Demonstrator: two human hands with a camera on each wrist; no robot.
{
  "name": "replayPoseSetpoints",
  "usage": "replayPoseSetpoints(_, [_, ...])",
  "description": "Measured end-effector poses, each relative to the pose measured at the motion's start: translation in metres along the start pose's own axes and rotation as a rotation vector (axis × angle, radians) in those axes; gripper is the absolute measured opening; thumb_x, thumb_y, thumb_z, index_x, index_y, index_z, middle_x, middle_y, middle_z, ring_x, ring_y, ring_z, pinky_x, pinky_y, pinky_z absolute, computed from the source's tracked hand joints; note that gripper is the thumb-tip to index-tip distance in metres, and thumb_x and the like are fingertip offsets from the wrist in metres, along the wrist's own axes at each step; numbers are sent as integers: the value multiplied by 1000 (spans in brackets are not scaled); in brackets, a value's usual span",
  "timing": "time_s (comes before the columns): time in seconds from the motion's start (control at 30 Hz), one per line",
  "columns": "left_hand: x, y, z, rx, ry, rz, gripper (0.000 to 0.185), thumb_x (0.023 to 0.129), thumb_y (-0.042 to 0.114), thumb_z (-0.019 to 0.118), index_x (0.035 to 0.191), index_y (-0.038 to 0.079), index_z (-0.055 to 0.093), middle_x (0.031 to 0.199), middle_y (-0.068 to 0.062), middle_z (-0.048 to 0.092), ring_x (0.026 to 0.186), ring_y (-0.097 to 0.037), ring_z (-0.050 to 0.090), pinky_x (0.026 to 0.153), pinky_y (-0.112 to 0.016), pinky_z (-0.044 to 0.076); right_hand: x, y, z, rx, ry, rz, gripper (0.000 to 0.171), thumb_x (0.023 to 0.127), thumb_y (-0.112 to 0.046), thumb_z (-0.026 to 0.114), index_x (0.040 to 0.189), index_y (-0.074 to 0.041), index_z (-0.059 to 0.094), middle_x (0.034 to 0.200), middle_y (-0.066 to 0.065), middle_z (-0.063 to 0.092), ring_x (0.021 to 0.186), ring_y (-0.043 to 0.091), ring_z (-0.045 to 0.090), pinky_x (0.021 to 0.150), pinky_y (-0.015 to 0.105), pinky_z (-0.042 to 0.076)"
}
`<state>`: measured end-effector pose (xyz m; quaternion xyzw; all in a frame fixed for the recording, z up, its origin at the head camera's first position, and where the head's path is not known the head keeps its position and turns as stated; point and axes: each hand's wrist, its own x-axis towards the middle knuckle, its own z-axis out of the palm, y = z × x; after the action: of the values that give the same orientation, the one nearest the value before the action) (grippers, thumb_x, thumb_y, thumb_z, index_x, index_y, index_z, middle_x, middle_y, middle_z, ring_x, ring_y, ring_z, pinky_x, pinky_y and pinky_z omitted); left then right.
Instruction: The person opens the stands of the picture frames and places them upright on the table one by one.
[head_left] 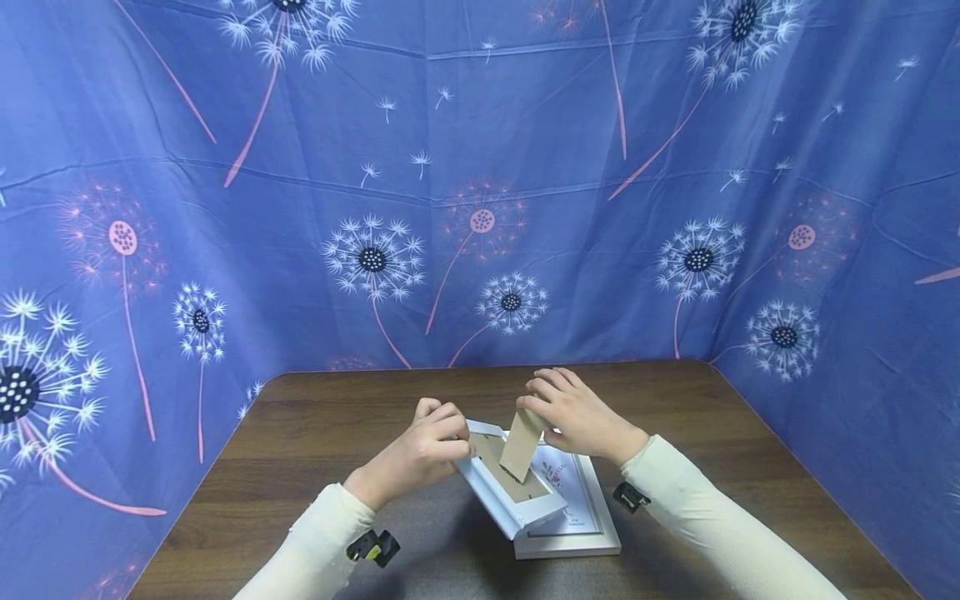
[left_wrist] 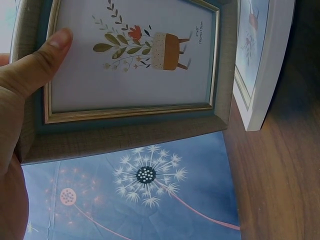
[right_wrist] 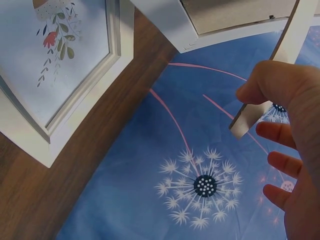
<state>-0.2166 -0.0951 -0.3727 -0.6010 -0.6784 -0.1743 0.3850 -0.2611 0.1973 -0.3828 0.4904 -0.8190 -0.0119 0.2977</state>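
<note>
The right hand (head_left: 581, 412), right of centre in the head view, pinches the free upper end of a flat, beige, board-like stand flap (head_left: 522, 450) between thumb and fingers; in the right wrist view the thumb lies over the strip at right, with three other fingertips spread below it. The left hand (head_left: 423, 450), just below centre, grasps the upper left edge of a rectangular picture frame with a pale back and a grey-brown front (head_left: 487, 500) — its fingers curl at that edge in the head view, while its thumb presses across the front border at upper left of the left wrist view.

The flap stands out from the frame's beige backing board (head_left: 487, 454), its lower end meeting the board. The held frame is tilted, back towards the head camera, in the lower middle of the head view. Its front, seen from the left wrist, has a gold inner edge around a white card (left_wrist: 132, 90) printed with a potted plant.

Partly behind it, a silvery-white rectangular picture frame (head_left: 570, 546) lies face up on the dark brown wood-grain table (head_left: 300, 467), showing a floral print. White sleeves (head_left: 712, 517) enter from both lower corners, small black devices (head_left: 373, 547) at the wrists. Blue dandelion-patterned cloth (head_left: 450, 125) fills the upper picture.
</note>
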Motion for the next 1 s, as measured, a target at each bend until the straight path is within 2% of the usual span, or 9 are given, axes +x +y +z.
replayPoseSetpoints(0.27, [1, 2, 0, -2, -1, -6, 29, 67, 2, 85, 79, 16, 63, 81, 6, 48, 81, -14, 52, 79, -37, 34, -2, 0, 3, 14, 22, 10, 59, 60, -10, 79, 116, -14, 61, 115, 14, 61, 115, 38, 53, 100, 52, 40])
replayPoseSetpoints(0.7, [4, 3, 0, -16, -8, 1, 28, 69, 3, 82, 75, 17, 58, 81, 7, 47, 82, -14, 50, 80, -37, 33, -3, -4, 2, 54, -4, 52, 61, 61, -9, 81, 118, -16, 61, 122, 13, 59, 117, 37, 53, 99, 52, 40])
replayPoseSetpoints(1.0, [4, 2, 0, -18, 9, 2, 26, 69, 4, 83, 80, 17, 63, 81, 6, 49, 82, -14, 51, 81, -37, 34, -3, -2, 1, 68, 14, 52, 61, 61, -8, 81, 118, -14, 61, 123, 15, 60, 116, 37, 53, 99, 53, 40])
